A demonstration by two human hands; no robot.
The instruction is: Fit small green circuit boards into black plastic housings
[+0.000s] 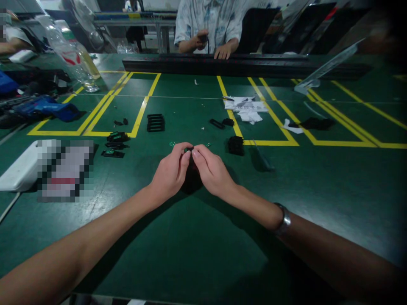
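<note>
My left hand [168,171] and my right hand [213,169] meet over the middle of the green table [178,254], fingers curled inward and thumbs close together. A sliver of something dark shows between the fingertips, too small and hidden to name. Just beyond my fingers lie small green pieces, one at left [172,144] and one at right [208,145]. Beside my right hand stands a stack of black plastic parts [235,145]. To the left of my left hand is a pile of black parts with green bits [115,145]. A row of slim black frames [155,123] lies farther back.
A white power bank-like box [23,165] and a blurred-out flat object [68,169] lie at left. Behind them are blue power tools [54,108] and plastic bottles [74,59]. White paper scraps [249,110] sit right of centre. Long black bars [203,67] cross before another person [210,25].
</note>
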